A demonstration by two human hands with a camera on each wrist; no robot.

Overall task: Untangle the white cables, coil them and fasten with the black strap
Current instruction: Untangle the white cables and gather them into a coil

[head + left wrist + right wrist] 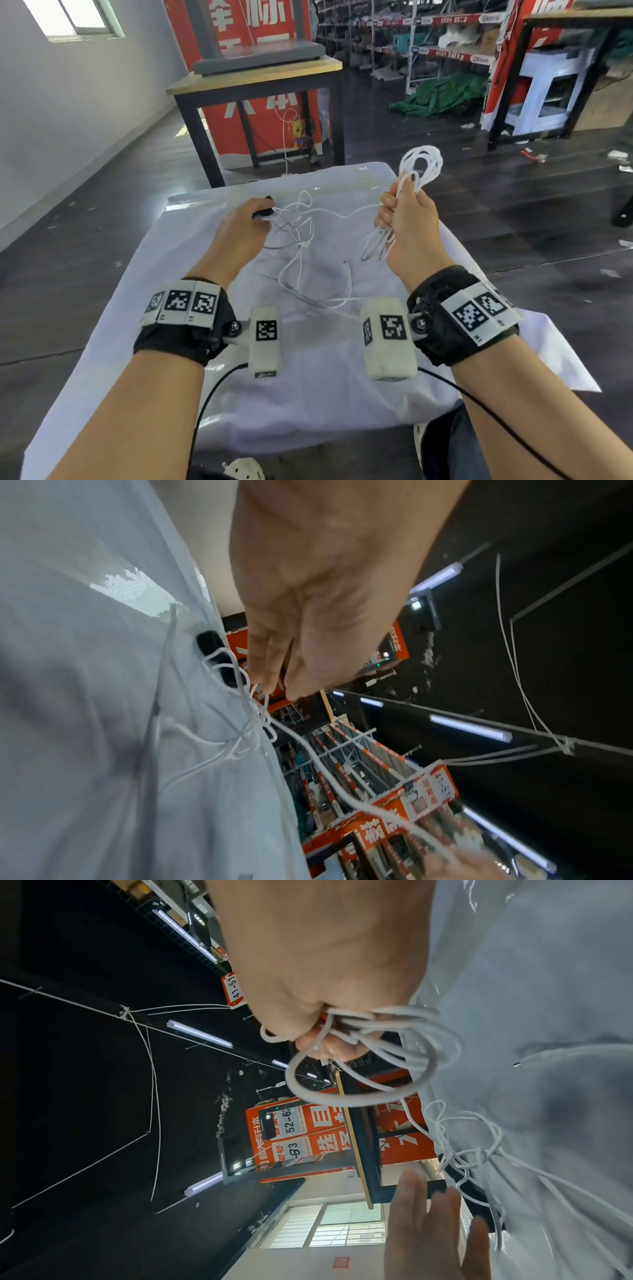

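Note:
My right hand point(399, 210) is raised over the table's right side and grips a coil of white cable point(422, 164); the loops stick out above and below the fist. The wrist view shows the fingers curled round the coil point(416, 1045). One strand runs from the coil to a loose tangle of white cables point(297, 229) lying on the cloth. My left hand point(255, 219) reaches over the far left of the tangle with straight fingers point(270, 669), right at the black strap point(264, 212), which lies on the cloth point(209, 641) under a cable loop.
The table is covered with a white cloth point(308, 394) under clear plastic. A free cable plug end point(529, 1060) lies on the cloth near the middle. Beyond the table stand a black-framed table point(260, 80) and red banners, with shelving further back.

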